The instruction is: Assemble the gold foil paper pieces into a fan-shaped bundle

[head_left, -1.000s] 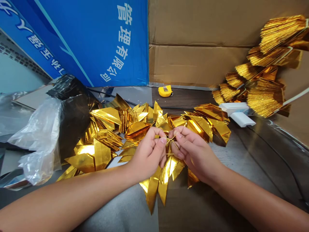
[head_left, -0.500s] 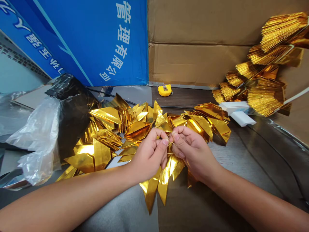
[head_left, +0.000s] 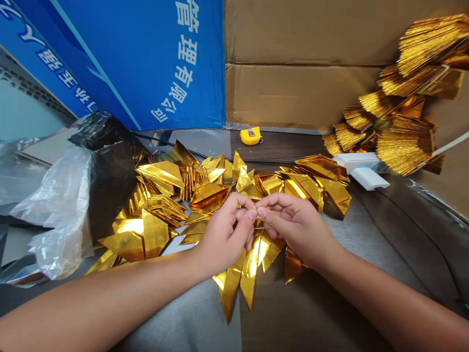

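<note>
My left hand [head_left: 232, 230] and my right hand [head_left: 289, 220] meet fingertip to fingertip at the centre, each pinching a thin band or string whose details are too small to make out. Under and below my hands fans out a bundle of folded gold foil pieces [head_left: 251, 274], its points toward me. More folded gold foil pieces [head_left: 144, 237] lie to the left, and others [head_left: 311, 188] are spread beyond my right hand.
A yellow tape measure [head_left: 250, 136] sits at the back, before a cardboard panel [head_left: 286, 98] and a blue printed board [head_left: 146, 58]. Stacked gold fans [head_left: 403, 146] and a white plug [head_left: 369, 179] are at right. Plastic bags [head_left: 66, 195] lie left.
My right hand's fingertips have moved slightly left and closed in against those of my left hand. The small gap and visible loop between them have gone.
</note>
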